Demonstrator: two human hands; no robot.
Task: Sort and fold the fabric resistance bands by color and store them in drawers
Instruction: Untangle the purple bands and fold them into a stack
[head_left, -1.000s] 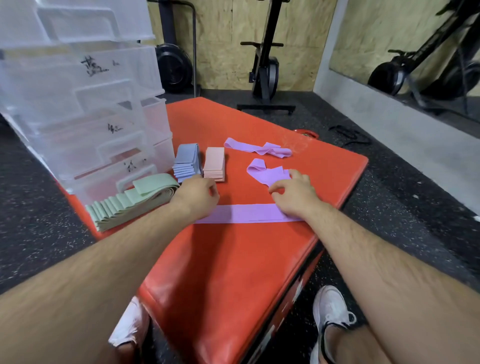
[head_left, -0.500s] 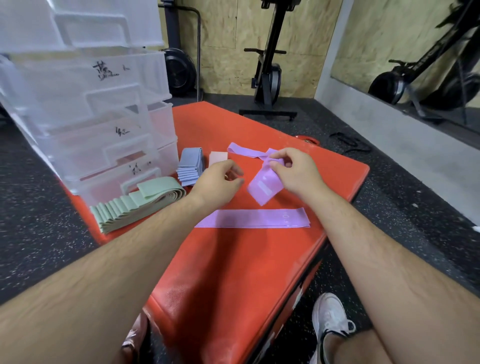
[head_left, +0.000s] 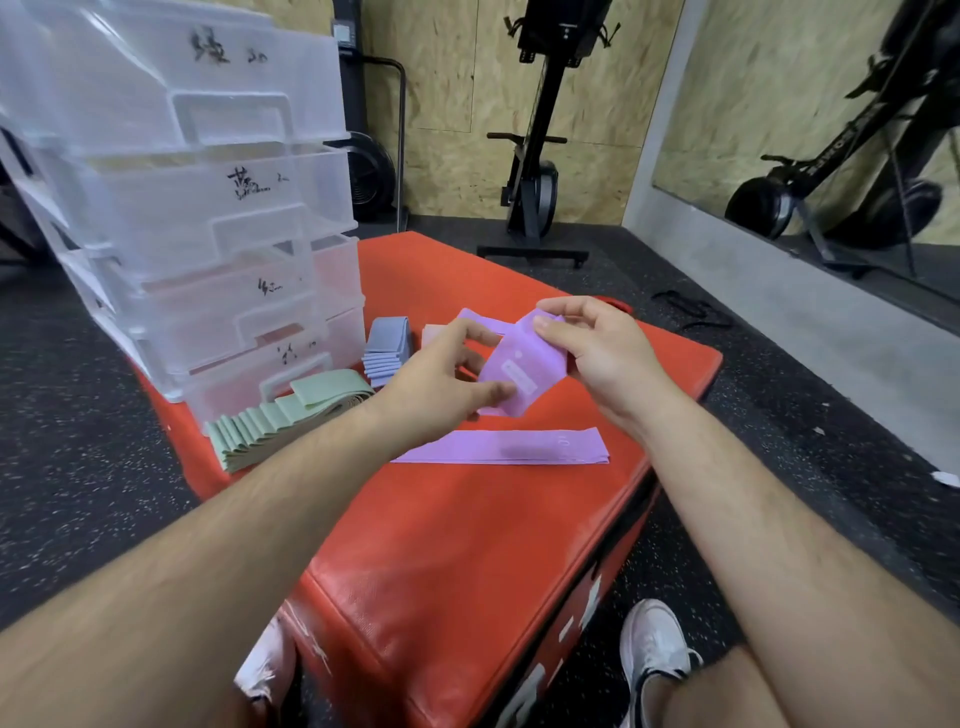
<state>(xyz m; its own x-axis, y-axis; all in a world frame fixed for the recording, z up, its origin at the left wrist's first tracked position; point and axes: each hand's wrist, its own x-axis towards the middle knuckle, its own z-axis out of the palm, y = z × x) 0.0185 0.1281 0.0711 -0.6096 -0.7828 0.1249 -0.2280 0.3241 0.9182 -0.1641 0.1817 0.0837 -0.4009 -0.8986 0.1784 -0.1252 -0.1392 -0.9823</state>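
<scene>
Legend, head view. I am holding a lilac band (head_left: 519, 364) in the air above the red pad (head_left: 467, 545), just beyond the flat lilac band (head_left: 506, 448) that is lying straightened near the pad's front edge. My left hand (head_left: 441, 379) is pinching the raised band's lower end between thumb and fingertips. My right hand (head_left: 597, 353) is pinching its upper end, with the fingers curled over it.

Judged from this, I am straightening the loop before laying it down. To do that well, I should:
- draw the two ends apart until both layers are lying flush and free of twist;
- keep the long edges matched;
- set it squarely on the flat band, so the lilac pile is forming as evenly as the green pile (head_left: 280, 415) and the blue stack (head_left: 387, 345) beside the drawers (head_left: 208, 218).

Limits of the view:
- My left hand is covering most of a pink stack (head_left: 434, 332).
- Both hands are hiding all but a strip of a further lilac piece (head_left: 478, 318).
- I cannot tell how many folds the raised band has.
- Its white tag and the handwritten drawer marks are too small or too blurred to read.
- The translucent fronts are obscuring what the drawers hold.
</scene>
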